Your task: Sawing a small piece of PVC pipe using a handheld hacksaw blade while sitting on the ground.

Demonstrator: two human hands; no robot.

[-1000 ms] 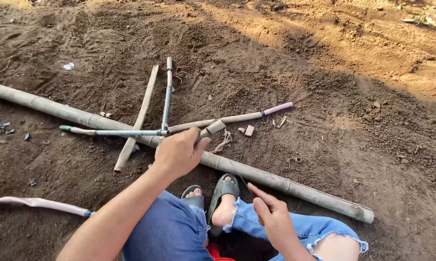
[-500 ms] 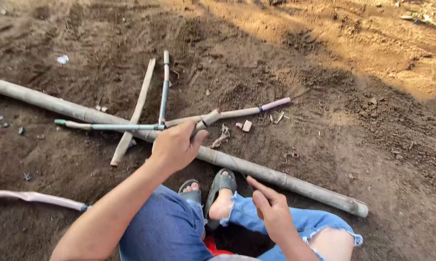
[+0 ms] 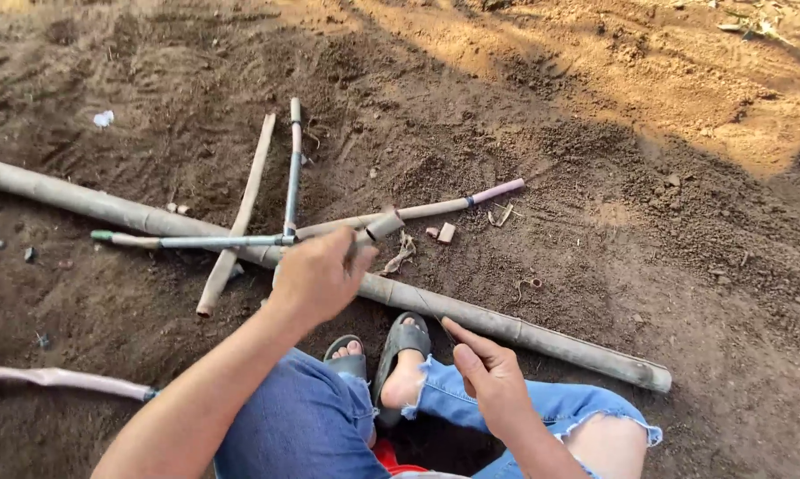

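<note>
A single head-worn camera looks steeply down from close above a seated person's knees onto bare brown soil ground [image 3: 595, 293], sunlit upper right.

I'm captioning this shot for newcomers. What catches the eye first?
A long bamboo pole slants across the dark soil. Over its middle the left hand grips a short cut piece where thinner sticks cross. The right hand hangs empty above the knee.

Long bamboo pole [image 3: 497, 324] runs far-left to near-right across the dirt, just beyond my feet. Thin sticks [image 3: 240, 217] cross on it, left of centre. My left hand [image 3: 315, 275] sits over that crossing w/ a short stub [image 3: 378, 228]; right hand [image 3: 488, 377] nearer, right.
</note>
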